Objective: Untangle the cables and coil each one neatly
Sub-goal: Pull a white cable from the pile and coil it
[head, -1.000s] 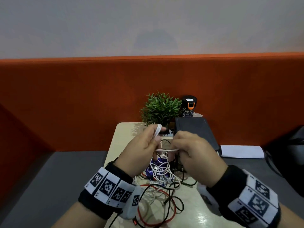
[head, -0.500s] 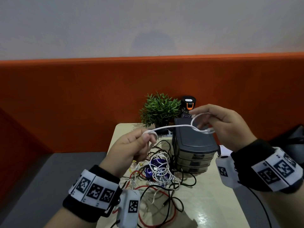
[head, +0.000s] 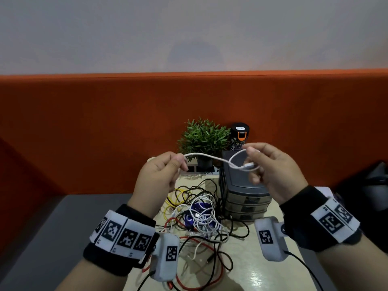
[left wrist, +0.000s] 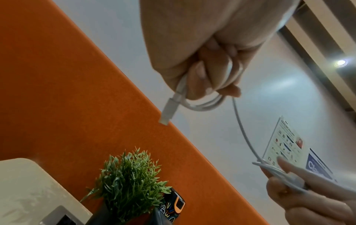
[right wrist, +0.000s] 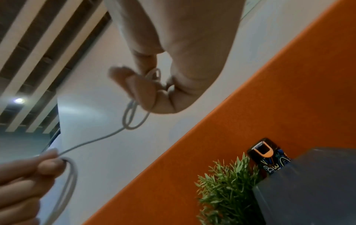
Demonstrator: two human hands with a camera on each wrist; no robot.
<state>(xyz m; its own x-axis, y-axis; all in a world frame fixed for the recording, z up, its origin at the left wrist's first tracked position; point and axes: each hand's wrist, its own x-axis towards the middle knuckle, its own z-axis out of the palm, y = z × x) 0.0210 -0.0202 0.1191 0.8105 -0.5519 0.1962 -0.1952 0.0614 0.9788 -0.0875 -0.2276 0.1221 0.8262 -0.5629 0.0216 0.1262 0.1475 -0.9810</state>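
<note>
A: Item 1, table (head: 273,276): cream top, narrow, edges close at 3 and 9 o'clock. At 12 o'clock stand a potted plant (head: 204,139), a black tumbler (head: 239,136) and a grey drawer unit (head: 243,192).

B: Item 2?

A: Cable pile (head: 199,219), table centre: white, black, red and yellow leads crossed over each other, not yet sorted.

B: Item 3, the hands?

A: Left hand (head: 156,181), raised at 10 o'clock of the pile, thumb and fingers pinching several turns of the white USB cable (head: 212,157), its plug (left wrist: 167,112) hanging free below the knuckles. Right hand (head: 275,171), raised over the drawer unit at 2 o'clock, fingertips pinching a small loop at the cable's other end. 1 strand spans the gap between them.

B: Risks?

A: The right-hand loop crosses itself; in my judgement, pulling the hands apart could cinch it into a knot. A loosened left pinch could spill the turns into the pile.

B: Room to move?

A: Open air above the pile. Tight at 12 o'clock near plant and drawers; a wide sweep could knock the tumbler.
</note>
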